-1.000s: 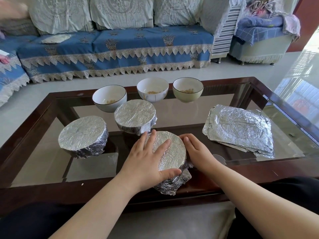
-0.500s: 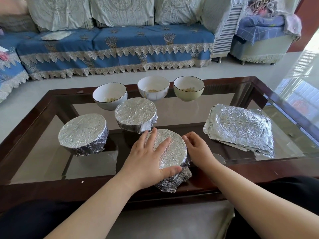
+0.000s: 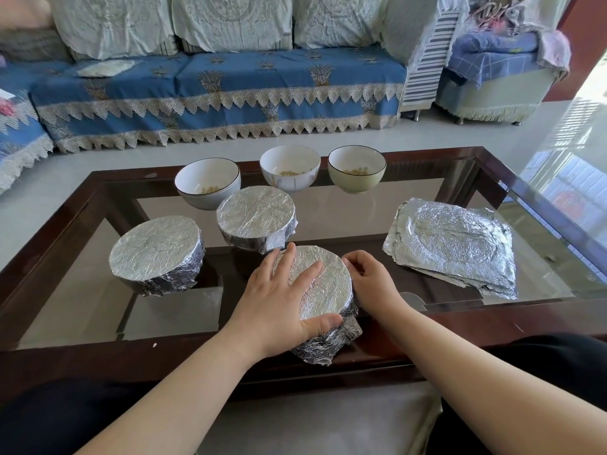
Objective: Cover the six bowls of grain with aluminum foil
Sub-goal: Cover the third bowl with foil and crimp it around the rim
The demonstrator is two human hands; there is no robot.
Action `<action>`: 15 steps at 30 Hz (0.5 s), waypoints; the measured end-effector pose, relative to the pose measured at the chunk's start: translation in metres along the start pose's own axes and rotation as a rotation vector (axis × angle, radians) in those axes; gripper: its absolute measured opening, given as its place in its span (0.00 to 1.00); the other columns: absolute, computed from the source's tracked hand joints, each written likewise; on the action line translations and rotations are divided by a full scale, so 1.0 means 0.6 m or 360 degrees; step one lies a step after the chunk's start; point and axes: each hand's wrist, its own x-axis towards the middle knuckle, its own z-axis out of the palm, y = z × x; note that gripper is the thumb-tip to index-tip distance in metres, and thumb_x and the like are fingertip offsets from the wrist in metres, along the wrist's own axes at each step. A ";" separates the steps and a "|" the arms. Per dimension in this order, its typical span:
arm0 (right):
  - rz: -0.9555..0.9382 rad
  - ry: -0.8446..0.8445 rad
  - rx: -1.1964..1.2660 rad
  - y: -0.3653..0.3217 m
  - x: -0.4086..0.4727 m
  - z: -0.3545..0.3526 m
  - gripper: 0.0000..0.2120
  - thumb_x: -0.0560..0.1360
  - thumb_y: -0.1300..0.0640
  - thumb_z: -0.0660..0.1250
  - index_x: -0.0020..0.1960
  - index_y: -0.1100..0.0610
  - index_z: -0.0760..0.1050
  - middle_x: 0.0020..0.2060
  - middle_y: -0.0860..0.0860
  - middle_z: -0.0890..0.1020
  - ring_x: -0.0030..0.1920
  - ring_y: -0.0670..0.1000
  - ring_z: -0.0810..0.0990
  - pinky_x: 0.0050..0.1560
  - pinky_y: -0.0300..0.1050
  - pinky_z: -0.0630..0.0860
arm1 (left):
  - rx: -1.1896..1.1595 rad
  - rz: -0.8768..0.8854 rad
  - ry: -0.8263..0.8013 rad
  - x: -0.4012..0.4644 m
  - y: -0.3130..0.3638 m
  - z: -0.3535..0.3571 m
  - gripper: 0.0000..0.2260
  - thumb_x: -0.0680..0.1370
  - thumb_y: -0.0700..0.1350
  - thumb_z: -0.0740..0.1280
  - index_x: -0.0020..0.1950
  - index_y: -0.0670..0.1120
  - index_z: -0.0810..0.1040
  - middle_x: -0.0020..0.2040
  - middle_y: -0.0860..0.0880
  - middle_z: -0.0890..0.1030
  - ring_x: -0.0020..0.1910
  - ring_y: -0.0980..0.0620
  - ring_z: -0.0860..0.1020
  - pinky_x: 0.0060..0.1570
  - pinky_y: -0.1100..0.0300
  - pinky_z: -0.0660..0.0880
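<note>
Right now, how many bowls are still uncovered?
3, in a row at the table's far edge: a white bowl on the left, a white one in the middle, a greenish one on the right. Nothing seems hidden behind the three foil-covered bowls.

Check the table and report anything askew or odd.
Only one thing: a loose foil flap juts from the nearest covered bowl, under the left hand. No grain looks spilled.

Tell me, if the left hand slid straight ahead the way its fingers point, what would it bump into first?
Probably the foil-covered bowl just beyond. The left hand lies flat on the nearest covered bowl, fingers aimed up-right toward it; depth is hard to judge.
</note>
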 end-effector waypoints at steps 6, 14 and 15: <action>-0.0010 0.0090 0.0012 -0.016 -0.004 -0.010 0.03 0.76 0.56 0.71 0.43 0.50 0.81 0.36 0.43 0.83 0.36 0.42 0.78 0.40 0.34 0.73 | 0.0002 -0.0013 -0.0010 0.001 0.000 0.001 0.45 0.65 0.80 0.42 0.79 0.62 0.41 0.80 0.49 0.35 0.78 0.45 0.35 0.76 0.45 0.42; -0.0054 0.0237 -0.0244 -0.028 -0.021 -0.011 0.14 0.79 0.50 0.65 0.39 0.55 0.80 0.30 0.47 0.80 0.34 0.47 0.76 0.39 0.44 0.72 | 0.0001 -0.0048 0.0010 0.002 0.004 0.002 0.45 0.65 0.80 0.40 0.79 0.63 0.41 0.80 0.49 0.35 0.78 0.45 0.35 0.77 0.45 0.42; -0.0070 0.0229 -0.0312 -0.029 -0.026 -0.011 0.20 0.80 0.49 0.63 0.33 0.57 0.75 0.25 0.47 0.74 0.29 0.46 0.70 0.34 0.43 0.67 | -0.0002 -0.0046 0.0023 0.003 0.004 0.004 0.46 0.64 0.81 0.39 0.79 0.63 0.40 0.80 0.49 0.35 0.78 0.45 0.35 0.77 0.45 0.42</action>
